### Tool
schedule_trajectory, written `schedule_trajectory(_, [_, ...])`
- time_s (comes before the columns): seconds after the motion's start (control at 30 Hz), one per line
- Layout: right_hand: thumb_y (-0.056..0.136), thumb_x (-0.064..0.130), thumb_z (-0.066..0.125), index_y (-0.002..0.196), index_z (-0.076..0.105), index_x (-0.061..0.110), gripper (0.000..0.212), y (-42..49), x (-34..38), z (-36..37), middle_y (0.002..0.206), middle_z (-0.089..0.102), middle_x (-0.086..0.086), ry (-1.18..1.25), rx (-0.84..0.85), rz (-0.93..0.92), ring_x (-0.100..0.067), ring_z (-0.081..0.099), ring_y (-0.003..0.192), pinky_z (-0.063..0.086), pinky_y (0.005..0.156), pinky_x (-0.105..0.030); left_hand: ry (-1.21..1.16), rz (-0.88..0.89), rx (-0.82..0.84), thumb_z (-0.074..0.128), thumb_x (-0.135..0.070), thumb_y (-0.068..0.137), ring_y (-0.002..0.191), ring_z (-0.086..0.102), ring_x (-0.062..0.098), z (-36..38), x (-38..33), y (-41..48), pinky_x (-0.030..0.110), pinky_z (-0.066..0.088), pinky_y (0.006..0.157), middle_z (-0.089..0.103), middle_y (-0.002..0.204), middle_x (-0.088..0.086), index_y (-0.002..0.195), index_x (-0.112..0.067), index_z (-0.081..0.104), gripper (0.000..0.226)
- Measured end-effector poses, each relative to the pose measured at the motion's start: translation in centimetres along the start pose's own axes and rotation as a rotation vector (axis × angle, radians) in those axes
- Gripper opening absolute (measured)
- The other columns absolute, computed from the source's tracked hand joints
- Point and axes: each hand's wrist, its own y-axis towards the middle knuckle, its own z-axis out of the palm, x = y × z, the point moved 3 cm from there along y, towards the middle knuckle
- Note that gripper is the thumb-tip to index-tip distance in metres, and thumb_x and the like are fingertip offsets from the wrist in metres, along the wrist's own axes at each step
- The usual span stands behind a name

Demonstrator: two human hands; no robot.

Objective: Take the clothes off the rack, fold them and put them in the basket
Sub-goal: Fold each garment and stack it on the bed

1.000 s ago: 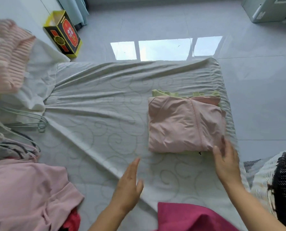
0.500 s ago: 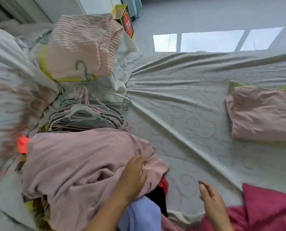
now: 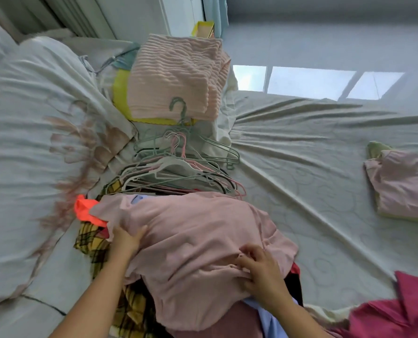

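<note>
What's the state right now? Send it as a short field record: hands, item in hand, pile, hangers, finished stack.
left hand: grips the far left edge of the pink garment
right hand: pinches a bunched fold of the same garment
item state: unfolded, lying on top of the pile
pile beneath: yellow plaid cloth, orange piece, light blue item
hangers: loose heap just beyond the pile
folded pink stack: on the sheet, far right
basket: not in view
</note>
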Motion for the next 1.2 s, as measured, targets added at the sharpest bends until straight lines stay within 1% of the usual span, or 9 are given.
schedule_trajectory(0.13, [0.066,0.038,0.049,0.082,0.063,0.028,0.023,-0.9,0.0,-4.5,0.084,0.053,0.012,0.200,-0.049,0.271,-0.012,0.053,0.078,0.042,0.068,-0.018,0.254,0.105,0.167,0.071,-0.043,0.075,0.096,0.059,0.033,-1.6,1.0,-0.1,0.037,0.048,0.079,0.063,0.109,0.016,0.126,-0.011,0.049,0.065])
schedule_trajectory(0.23, [0.087,0.009,0.056,0.077,0.059,0.022,0.017,-2.0,0.0,-9.8,0.077,0.060,0.003,0.441,-0.152,0.487,-0.014,0.052,0.073,0.039,0.062,-0.016,0.298,0.234,0.225,0.068,-0.036,0.081,0.091,0.060,0.032,-4.5,-1.5,-0.8,0.030,0.042,0.066,0.062,0.091,0.009,0.100,-0.007,0.059,0.036])
schedule_trajectory(0.37, [0.094,0.008,0.051,0.090,0.061,0.015,0.013,-3.4,-1.3,-15.5,0.088,0.062,-0.004,0.542,-0.315,0.662,-0.020,0.053,0.085,0.041,0.067,-0.028,-0.135,0.362,0.375,0.057,-0.020,0.092,0.102,0.053,0.022,-6.9,-6.1,-4.0,0.035,0.043,0.084,0.058,0.109,0.004,0.106,-0.012,0.056,0.016])
schedule_trajectory(0.47, [0.092,0.004,0.052,0.127,0.049,0.013,0.036,-3.4,0.2,-16.9,0.119,0.052,-0.003,0.519,-0.328,0.628,-0.017,0.050,0.107,0.039,0.089,-0.027,-0.470,0.281,0.548,0.053,-0.011,0.092,0.079,0.057,0.022,-6.9,-10.5,-8.6,0.031,0.049,0.063,0.061,0.091,0.012,0.097,-0.008,0.055,0.006])
schedule_trajectory(0.6, [0.088,0.003,0.059,0.109,0.048,0.034,0.039,-3.5,5.1,-15.2,0.119,0.048,0.008,0.407,-0.207,0.413,-0.011,0.050,0.112,0.040,0.084,-0.007,-0.836,0.124,0.734,0.047,-0.007,0.093,0.043,0.056,0.015,-6.6,-17.4,-15.6,0.021,0.047,0.040,0.056,0.059,0.011,0.081,-0.002,0.053,0.014])
schedule_trajectory(0.73, [0.066,0.035,0.077,0.120,0.033,0.041,0.071,-4.3,8.5,-13.4,0.125,0.038,0.017,0.384,-0.232,0.280,0.001,0.044,0.114,0.041,0.092,-0.019,-0.881,0.115,0.910,0.043,-0.012,0.097,0.049,0.060,0.018,-6.9,-22.6,-21.7,0.022,0.052,0.043,0.060,0.058,0.012,0.076,0.000,0.056,0.028])
schedule_trajectory(0.9, [0.033,0.074,0.070,0.136,0.024,0.024,0.124,-5.3,9.7,-14.9,0.126,0.029,0.009,0.411,-0.431,0.467,-0.016,0.040,0.119,0.040,0.091,-0.026,-1.030,0.191,1.055,0.029,-0.012,0.100,0.067,0.045,0.015,-9.2,-28.7,-27.4,0.024,0.044,0.062,0.042,0.073,0.007,0.076,-0.007,0.047,0.031])
schedule_trajectory(0.97, [0.025,0.085,0.066,0.137,0.021,0.027,0.134,-5.5,9.8,-15.8,0.130,0.029,0.008,0.495,-0.514,0.454,-0.014,0.042,0.118,0.041,0.092,-0.027,-1.050,0.250,1.086,0.028,-0.010,0.098,0.056,0.047,0.014,-10.1,-30.8,-29.5,0.022,0.045,0.051,0.040,0.069,0.005,0.073,-0.008,0.042,0.030])
schedule_trajectory(1.2, [0.065,0.038,0.070,0.125,0.041,0.011,0.072,-4.9,11.9,-19.0,0.115,0.047,-0.004,0.431,-0.822,0.460,-0.022,0.047,0.110,0.043,0.088,-0.035,-1.196,0.333,1.152,0.038,-0.003,0.092,0.048,0.056,0.016,-10.1,-35.2,-36.1,0.019,0.047,0.044,0.055,0.060,0.008,0.074,-0.003,0.049,0.021])
